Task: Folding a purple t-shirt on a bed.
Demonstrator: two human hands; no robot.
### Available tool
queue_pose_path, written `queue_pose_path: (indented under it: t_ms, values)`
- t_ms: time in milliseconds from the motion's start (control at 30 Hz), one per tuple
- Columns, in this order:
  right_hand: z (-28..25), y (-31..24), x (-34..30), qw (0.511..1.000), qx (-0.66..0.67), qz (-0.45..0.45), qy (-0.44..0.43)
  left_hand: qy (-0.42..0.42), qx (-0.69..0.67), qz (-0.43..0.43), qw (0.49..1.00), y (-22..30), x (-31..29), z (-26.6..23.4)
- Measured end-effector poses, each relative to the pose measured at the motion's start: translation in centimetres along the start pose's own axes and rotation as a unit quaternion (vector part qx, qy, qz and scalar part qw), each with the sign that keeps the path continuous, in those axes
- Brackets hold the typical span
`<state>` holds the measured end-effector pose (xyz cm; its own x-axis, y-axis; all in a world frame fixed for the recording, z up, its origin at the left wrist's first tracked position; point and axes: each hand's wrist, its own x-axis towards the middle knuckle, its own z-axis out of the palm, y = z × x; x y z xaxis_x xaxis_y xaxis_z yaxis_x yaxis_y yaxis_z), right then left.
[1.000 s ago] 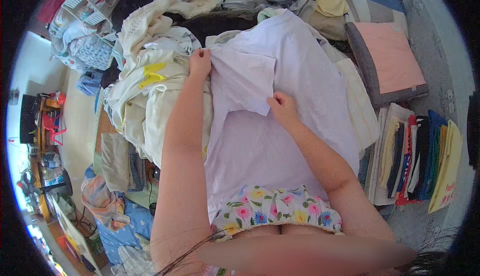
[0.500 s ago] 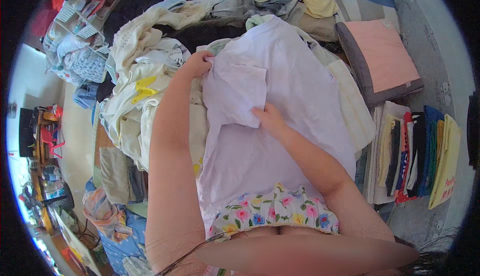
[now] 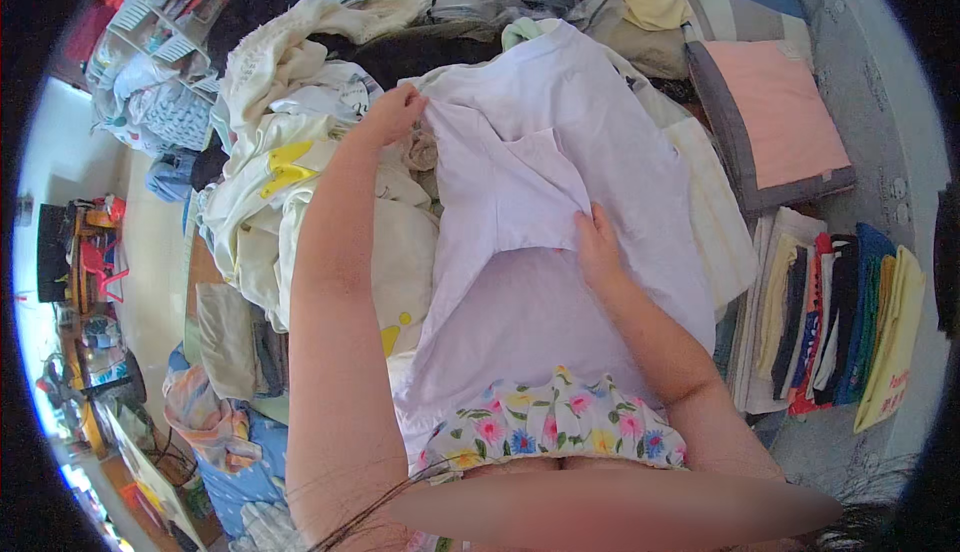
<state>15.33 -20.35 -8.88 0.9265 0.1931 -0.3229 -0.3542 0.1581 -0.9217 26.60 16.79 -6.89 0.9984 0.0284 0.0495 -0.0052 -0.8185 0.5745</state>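
A pale lilac shirt (image 3: 600, 152) lies spread in front of me over the heap of clothes. One sleeve (image 3: 520, 192) is folded inward across its body. At the shirt's upper left edge, my left hand (image 3: 398, 112) is closed on the fabric near the shoulder. Near the middle of the shirt, my right hand (image 3: 600, 250) pinches the end of the folded sleeve, thumb uppermost. The cloth between both hands is drawn into slanting creases. The shirt's lower end runs under the floral ruffled top I wear.
Piled clothes (image 3: 290, 182) surround the shirt on the left and far side. Folded garments (image 3: 820, 322) stand in a row at right, below a pink and grey cushion (image 3: 790, 122). White plastic baskets (image 3: 170, 27) sit far left. A grey padded edge (image 3: 880, 142) borders the right.
My right hand has moved right, pulling the sleeve further across the shirt. My left hand has shifted slightly up and left, still gripping the shoulder edge.
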Motion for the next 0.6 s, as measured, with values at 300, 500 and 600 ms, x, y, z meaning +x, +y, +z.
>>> queue_pose_path:
  t_ms: [300, 500, 600]
  values:
    - [-0.4, -3.2, -0.8, 0.99, -0.129, -0.041, 0.037, 0.061, 0.027, 0.015, 0.998, 5.8, 1.7, -5.4]
    - [-0.2, -6.2, -2.6, 0.97, -0.188, -0.155, 0.015, 0.074, 0.195, 0.178, 0.962, 4.4, 2.0, -5.8]
    - [-1.0, -5.5, -3.8, 0.961, -0.223, -0.167, -0.005, 0.021, 0.245, 0.165, 0.955, 4.0, 2.1, -5.3]
